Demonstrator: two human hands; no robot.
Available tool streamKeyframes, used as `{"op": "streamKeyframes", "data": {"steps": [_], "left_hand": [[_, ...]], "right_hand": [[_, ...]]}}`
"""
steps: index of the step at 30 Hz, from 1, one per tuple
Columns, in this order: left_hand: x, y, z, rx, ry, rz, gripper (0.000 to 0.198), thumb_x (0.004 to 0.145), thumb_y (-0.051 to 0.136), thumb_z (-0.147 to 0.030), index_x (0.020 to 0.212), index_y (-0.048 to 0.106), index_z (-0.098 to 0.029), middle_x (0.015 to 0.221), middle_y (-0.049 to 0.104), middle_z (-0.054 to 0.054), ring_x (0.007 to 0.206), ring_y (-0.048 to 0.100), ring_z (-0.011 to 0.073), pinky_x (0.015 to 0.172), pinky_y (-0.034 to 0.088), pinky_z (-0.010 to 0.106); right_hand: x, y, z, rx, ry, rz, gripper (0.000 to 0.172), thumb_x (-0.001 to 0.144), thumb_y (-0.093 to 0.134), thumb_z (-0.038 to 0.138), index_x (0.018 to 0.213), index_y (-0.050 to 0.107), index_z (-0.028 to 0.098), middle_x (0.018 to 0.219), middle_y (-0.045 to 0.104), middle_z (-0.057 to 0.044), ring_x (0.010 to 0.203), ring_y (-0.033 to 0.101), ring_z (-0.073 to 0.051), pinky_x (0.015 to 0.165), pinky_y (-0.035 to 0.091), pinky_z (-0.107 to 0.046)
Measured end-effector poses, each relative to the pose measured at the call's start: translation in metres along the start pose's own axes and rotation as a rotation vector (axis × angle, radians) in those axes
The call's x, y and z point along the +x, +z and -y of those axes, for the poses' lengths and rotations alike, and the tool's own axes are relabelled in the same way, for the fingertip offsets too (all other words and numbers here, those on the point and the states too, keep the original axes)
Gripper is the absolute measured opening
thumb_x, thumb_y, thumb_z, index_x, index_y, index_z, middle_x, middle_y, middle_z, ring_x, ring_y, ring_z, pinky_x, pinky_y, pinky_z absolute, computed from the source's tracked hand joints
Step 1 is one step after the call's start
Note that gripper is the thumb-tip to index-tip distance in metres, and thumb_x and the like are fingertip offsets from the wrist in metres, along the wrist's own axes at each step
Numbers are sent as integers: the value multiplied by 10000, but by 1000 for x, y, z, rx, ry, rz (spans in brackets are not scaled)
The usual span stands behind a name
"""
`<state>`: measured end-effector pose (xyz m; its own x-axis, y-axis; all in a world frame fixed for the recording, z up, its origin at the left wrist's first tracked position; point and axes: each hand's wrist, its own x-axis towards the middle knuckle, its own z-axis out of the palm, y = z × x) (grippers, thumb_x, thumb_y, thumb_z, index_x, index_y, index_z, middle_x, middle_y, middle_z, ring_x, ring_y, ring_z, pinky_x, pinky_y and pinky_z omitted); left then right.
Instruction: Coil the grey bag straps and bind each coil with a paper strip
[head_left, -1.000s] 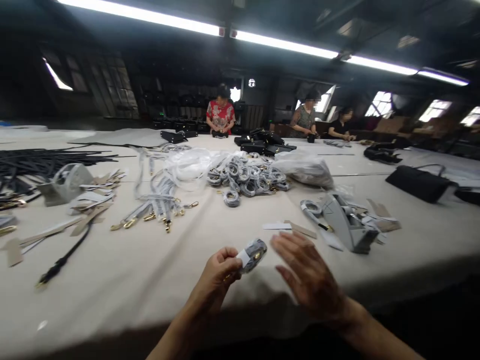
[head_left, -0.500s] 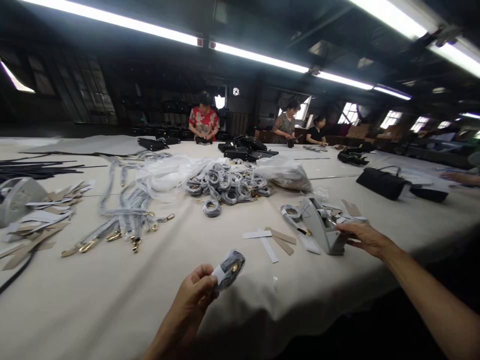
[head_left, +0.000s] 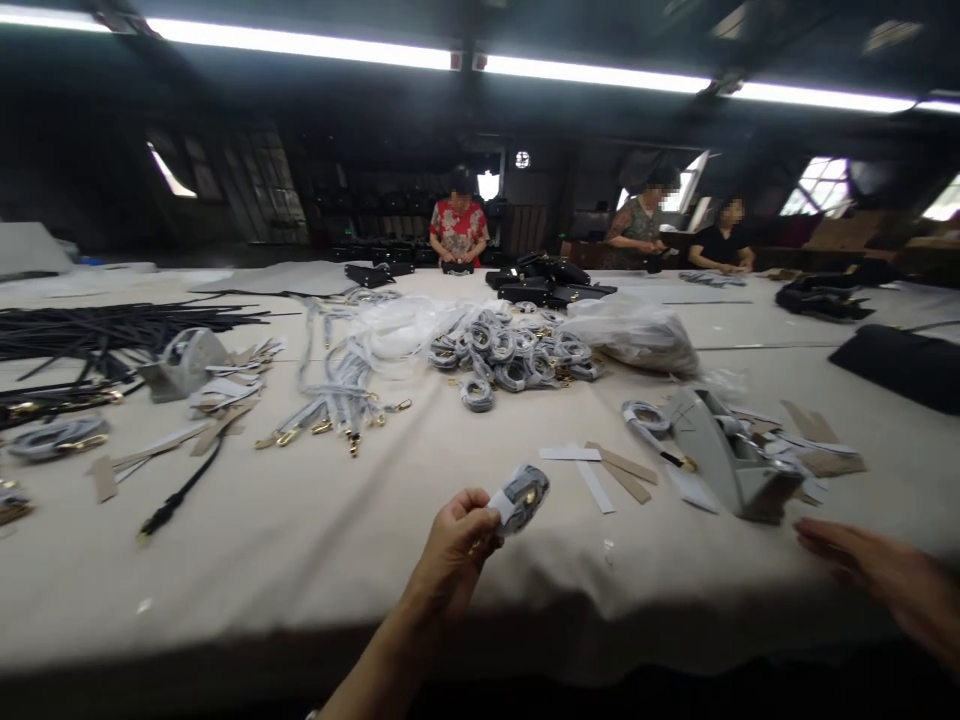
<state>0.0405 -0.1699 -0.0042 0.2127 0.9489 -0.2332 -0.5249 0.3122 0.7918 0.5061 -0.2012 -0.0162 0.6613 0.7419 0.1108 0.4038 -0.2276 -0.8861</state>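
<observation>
My left hand (head_left: 454, 545) is shut on a coiled grey strap (head_left: 521, 498) with gold hardware and a white paper band around it. My right hand (head_left: 877, 575) lies open at the lower right, holding nothing, just off the front of a grey tape dispenser (head_left: 731, 455). Between my hands, white paper strips (head_left: 592, 478) and tan card strips (head_left: 626, 472) rest on the cream cloth-covered table (head_left: 247, 540).
A heap of coiled grey straps (head_left: 506, 360) fills the table's middle, with loose gold-clipped straps (head_left: 330, 395) to its left. Black cords (head_left: 112, 330) and a second dispenser (head_left: 187, 362) lie at left. Black bags (head_left: 547, 285) stand far off, where several co-workers (head_left: 459, 228) stand.
My right hand has moved away from the dispenser toward the lower right. My left hand keeps the same coil, and the view has swung slightly.
</observation>
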Motion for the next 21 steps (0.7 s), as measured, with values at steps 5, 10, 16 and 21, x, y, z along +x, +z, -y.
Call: {"op": "streamKeyframes", "data": {"steps": [5,10,16,21], "left_hand": [[6,0,13,148,238,-72,259,643,732,-217,801,533,-164,672,556,-25,622,451,98,587,347,199],[-5,-3,14,385,365,-96,207,729,674,-206,859,515,-179,738,546,-20,642,439,111,598,365,224],[-16,-21,-1,468,430,-178,178,737,636,-159,866,516,-184,734,520,-34,639,440,111,607,387,230],[-18,-40,-13,261,337,-12,168,740,680,-205,836,549,-165,717,520,-31,649,426,106,605,348,222]], "right_hand": [[-93,75,77,138,-3,484,322,614,786,522,749,792,230,841,752,-133,785,690,-287,736,553,-371],[-185,168,156,145,-224,861,349,766,705,541,735,742,196,708,688,-36,712,617,-196,671,493,-266],[-196,214,172,147,-203,869,390,752,705,554,660,698,175,625,607,-9,645,546,-164,618,439,-255],[-193,223,179,133,-288,955,313,757,721,495,759,739,183,669,633,-5,692,571,-180,658,449,-256]]}}
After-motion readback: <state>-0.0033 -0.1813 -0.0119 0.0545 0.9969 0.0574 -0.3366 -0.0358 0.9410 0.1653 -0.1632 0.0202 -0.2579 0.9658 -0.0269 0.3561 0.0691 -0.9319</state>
